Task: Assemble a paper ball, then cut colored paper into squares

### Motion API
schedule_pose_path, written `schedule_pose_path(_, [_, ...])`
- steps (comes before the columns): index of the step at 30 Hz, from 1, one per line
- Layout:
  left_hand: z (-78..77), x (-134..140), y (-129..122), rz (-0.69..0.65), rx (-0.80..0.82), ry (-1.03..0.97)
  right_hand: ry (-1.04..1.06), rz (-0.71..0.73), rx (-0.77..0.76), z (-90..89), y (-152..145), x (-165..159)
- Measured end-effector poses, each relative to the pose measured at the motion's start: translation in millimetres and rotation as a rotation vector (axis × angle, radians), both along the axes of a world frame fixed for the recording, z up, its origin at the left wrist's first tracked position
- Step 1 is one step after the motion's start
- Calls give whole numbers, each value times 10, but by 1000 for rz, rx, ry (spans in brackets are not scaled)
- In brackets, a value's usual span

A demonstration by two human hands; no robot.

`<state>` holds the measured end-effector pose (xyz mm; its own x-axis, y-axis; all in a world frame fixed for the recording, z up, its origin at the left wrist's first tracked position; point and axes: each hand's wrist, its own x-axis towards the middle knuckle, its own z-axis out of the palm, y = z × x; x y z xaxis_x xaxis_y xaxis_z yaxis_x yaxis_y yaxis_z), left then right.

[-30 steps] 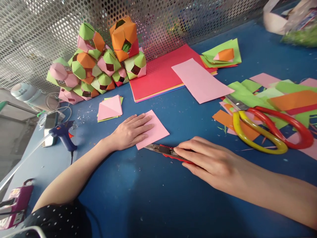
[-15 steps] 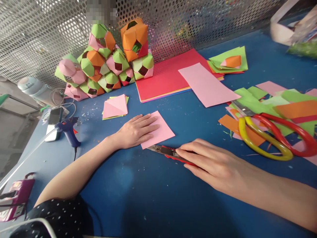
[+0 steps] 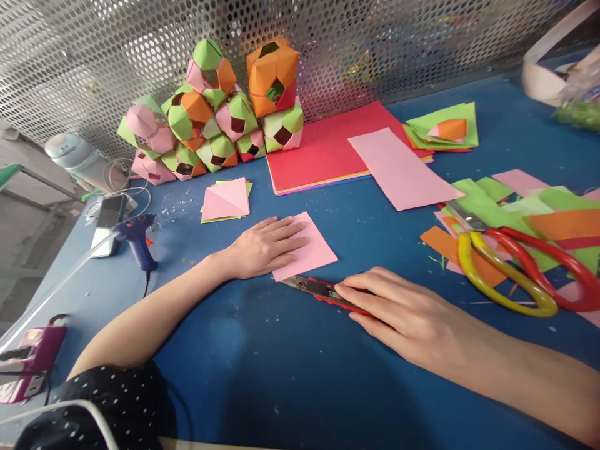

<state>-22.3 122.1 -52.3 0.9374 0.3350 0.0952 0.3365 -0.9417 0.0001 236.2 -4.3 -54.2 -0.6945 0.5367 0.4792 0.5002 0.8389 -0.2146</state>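
Observation:
My left hand (image 3: pixel 267 247) lies flat, fingers stretched out, over the left part of a pink paper piece (image 3: pixel 315 247) on the blue table. In my right hand (image 3: pixel 398 306) is a red and black utility knife (image 3: pixel 323 290), gripped with the fingers wrapped round its handle. The blade points left, and its tip is at the near edge of the pink paper under my left hand. Whether the blade is inside a fold or only beside the edge, I cannot tell.
Scissors (image 3: pixel 520 269) lie on paper scraps (image 3: pixel 562 212) at right. Behind are stacked paper modules (image 3: pixel 220 119), red sheets (image 3: pixel 323 147), a pink strip (image 3: pixel 398 169) and green paper (image 3: pixel 450 122). Small squares (image 3: pixel 225 199), a glue gun (image 3: pixel 138 237) and a phone (image 3: pixel 109 219) are at left.
The whole view has shifted slightly, so things at the back appear a little further right. My hands, the knife and the pink paper keep nearly the same positions relative to each other.

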Motion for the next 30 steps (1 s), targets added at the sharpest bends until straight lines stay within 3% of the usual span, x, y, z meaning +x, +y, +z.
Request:
schedule_pose_path(6, [-22, -8, 3, -12, 12, -9, 32, -24, -168, -45, -1, 15])
schedule_pose_path(13, [-32, -10, 3, -15, 3, -31, 34, -14, -105, -46, 2, 26])
schedule_pose_path(22, [-58, -19, 11, -22, 4, -40, 82, -26, -279, -20, -19, 92])
schedule_pose_path(25, [-59, -29, 15, -21, 6, -40, 102, -107, -191, 12, 4, 218])
schedule_pose_path(30, [-76, -48, 23, -13, -19, -27, 18, -426, 71, -94, 109, 519])
